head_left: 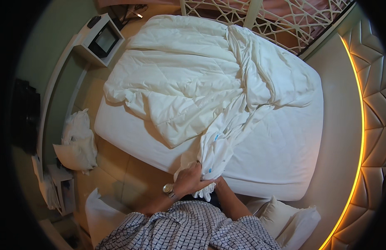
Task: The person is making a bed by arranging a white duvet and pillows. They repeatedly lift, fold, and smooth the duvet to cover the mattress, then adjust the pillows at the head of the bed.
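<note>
A white quilted duvet (176, 75) lies rumpled across the bed. From its right side a thinner white duvet cover (220, 139), twisted and bunched, runs down over the near edge of the mattress to my hands. My left hand (190, 180), with a watch on its wrist, is closed on the gathered cloth. My right hand (219, 183) grips the same bundle beside it, its fingers mostly hidden by folds. Small blue marks show on the bunched fabric near my hands.
The white-sheeted mattress (268, 166) fills the middle. Pillows (278, 216) sit low at the right. More white linen (78, 143) is heaped on the floor at left, near a wall shelf unit (97, 39). A padded headboard (364, 125) with a light strip stands at right, a lattice screen (280, 25) behind.
</note>
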`<state>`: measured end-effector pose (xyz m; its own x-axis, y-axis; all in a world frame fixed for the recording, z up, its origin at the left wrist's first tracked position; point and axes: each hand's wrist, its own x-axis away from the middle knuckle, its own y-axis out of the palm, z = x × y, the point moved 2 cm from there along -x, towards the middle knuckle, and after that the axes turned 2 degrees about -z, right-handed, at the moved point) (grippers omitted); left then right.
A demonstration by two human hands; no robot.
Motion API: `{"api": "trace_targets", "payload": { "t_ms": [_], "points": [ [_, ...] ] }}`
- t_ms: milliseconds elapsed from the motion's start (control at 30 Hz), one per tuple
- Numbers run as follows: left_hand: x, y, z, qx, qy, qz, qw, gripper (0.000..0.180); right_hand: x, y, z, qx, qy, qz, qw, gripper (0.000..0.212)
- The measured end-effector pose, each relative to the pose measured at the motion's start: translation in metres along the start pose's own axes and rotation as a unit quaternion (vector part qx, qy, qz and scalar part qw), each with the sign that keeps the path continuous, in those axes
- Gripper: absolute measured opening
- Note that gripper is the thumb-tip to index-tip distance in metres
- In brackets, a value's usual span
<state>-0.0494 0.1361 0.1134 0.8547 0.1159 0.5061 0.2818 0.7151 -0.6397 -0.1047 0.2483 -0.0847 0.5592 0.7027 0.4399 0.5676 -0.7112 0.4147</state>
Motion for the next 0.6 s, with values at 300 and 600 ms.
{"api": "trace_targets", "payload": {
  "t_ms": [300, 600],
  "points": [
    [0.002, 0.023, -0.037, 0.174, 0.148, 0.073, 0.971, 0.029, -0.001, 0.004, 0.010, 0.017, -0.008, 0.052, 0.998, 0.056],
    [-0.019, 0.012, -0.164, 0.703, -0.116, 0.064, 0.699, 0.027, 0.023, -0.017, 0.012, 0.055, 0.015, 0.108, 0.993, 0.056]
  ]
}}
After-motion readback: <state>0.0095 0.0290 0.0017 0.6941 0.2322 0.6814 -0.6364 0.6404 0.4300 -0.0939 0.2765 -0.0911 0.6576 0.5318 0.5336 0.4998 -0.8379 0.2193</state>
